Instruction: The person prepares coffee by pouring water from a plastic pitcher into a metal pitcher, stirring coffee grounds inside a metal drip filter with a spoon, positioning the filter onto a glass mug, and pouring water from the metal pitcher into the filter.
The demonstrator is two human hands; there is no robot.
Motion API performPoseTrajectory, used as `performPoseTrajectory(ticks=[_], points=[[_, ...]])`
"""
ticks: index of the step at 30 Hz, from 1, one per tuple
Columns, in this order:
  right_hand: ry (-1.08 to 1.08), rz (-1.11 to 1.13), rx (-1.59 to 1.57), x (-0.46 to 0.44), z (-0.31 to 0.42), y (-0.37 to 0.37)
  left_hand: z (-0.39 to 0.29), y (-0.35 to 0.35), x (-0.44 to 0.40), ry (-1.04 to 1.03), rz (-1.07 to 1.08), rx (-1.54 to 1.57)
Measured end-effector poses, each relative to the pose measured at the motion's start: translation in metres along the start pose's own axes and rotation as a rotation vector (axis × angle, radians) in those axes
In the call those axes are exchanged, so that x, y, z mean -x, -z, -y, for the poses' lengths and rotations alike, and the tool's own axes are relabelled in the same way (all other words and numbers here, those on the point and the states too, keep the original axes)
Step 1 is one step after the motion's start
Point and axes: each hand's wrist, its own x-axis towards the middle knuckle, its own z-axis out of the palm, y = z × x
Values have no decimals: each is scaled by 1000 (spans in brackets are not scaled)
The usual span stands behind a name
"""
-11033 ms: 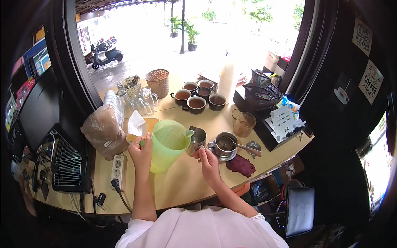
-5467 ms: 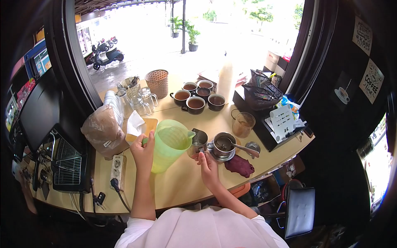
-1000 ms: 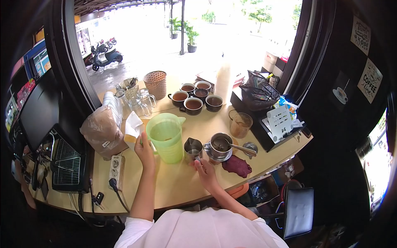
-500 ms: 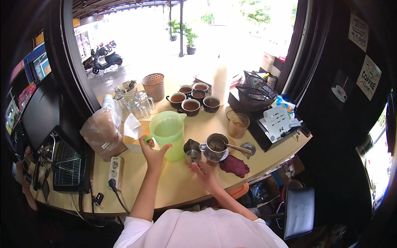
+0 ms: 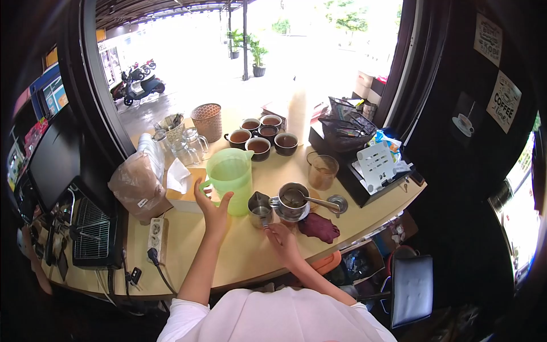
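Observation:
A translucent green pitcher (image 5: 232, 176) stands on the counter in front of me. At its handle side is my left hand (image 5: 213, 212), thumb and fingers spread apart and not closed around the handle. Just right of the pitcher stands a small steel milk jug (image 5: 260, 210), and my right hand (image 5: 281, 239) pinches its handle low at the near side. A metal strainer cup (image 5: 293, 200) with a spoon (image 5: 320, 202) in it sits beside the jug, over a glass that is mostly hidden. A crumpled maroon cloth (image 5: 319, 228) lies to the right.
Several dark cups of brown drink (image 5: 258, 147) stand farther back. Behind the strainer is a glass jug (image 5: 322, 171). Glass mugs (image 5: 191, 145), a tissue box (image 5: 188, 191) and a power strip (image 5: 156, 239) are on the left. A black box with a white stand (image 5: 376, 168) is on the right.
The view has shifted slightly. My left fingers have uncurled at the pitcher's handle. My right hand has drawn closer around the steel jug's handle.

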Motion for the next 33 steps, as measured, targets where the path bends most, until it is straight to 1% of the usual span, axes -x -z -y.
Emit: performPoseTrajectory(ticks=[1, 4, 7, 10, 11, 14, 17, 20, 23, 25, 26, 28, 32, 33], points=[[37, -9, 26, 1, 1, 2, -2, -2, 3, -57, -63, -60], [65, -24, 78, 3, 12, 9, -28, 2, 18, -141, -210, -142], [57, -34, 72, 6, 19, 13, -30, 18, 36, -324, 15, -306], [3, -5, 0, 8, 19, 13, -40, 22, 53, -109, 297, -62], [-9, 20, -7, 8, 18, 13, -38, 16, 58, -135, 259, -36], [-23, 80, -31, 9, 16, 10, -39, 17, 62, 38, 401, -14], [-10, 121, -48, 10, 22, 10, -32, 15, 63, 75, 449, -33], [-9, 167, -34, 11, 29, 12, -40, 18, 61, 119, 545, -27], [26, 192, -34, 11, 32, 12, -29, 14, 65, 17, 508, -18], [41, 216, -55, 13, 26, 11, -24, 17, 64, 55, 579, -4], [14, 253, -45, 13, 26, 13, -21, 18, 64, 75, 614, 4], [-41, 328, -26, 15, 27, 17, -7, 17, 66, 178, 656, 124], [30, 395, 2, 17, 31, 21, -4, 20, 65, 367, 709, 260], [48, 426, 21, 17, 35, 25, -3, 21, 64, 365, 713, 266]])
